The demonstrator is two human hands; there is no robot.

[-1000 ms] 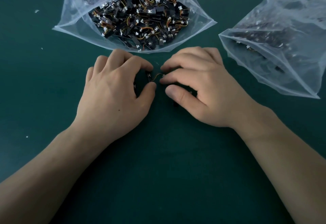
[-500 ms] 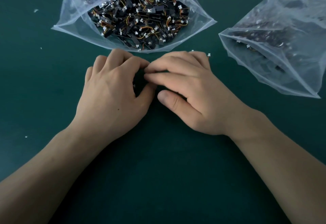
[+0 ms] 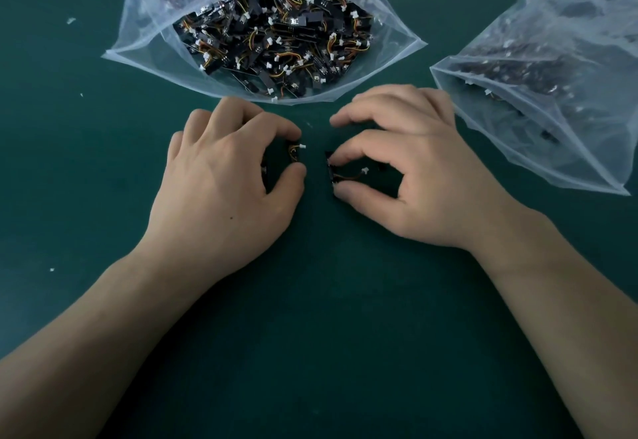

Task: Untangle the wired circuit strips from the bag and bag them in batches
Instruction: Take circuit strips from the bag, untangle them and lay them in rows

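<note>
on the green bench (image 3: 328,335), the left hand (image 3: 224,190) pinches one wired strip (image 3: 294,152); the right hand (image 3: 414,176) pinches another strip (image 3: 333,172), just apart.

Palm down and just apart, the left hand (image 3: 224,183) pinches a circuit strip (image 3: 292,155) between thumb and forefinger; the right hand (image 3: 424,179) pinches a second circuit strip (image 3: 331,171) likewise.

A dark green tabletop (image 3: 328,335) is spread across the whole frame. A white scrap (image 3: 70,20) is seen at upper left, a tiny speck (image 3: 81,95) below it, and another fleck (image 3: 51,269) at mid-left.
</note>
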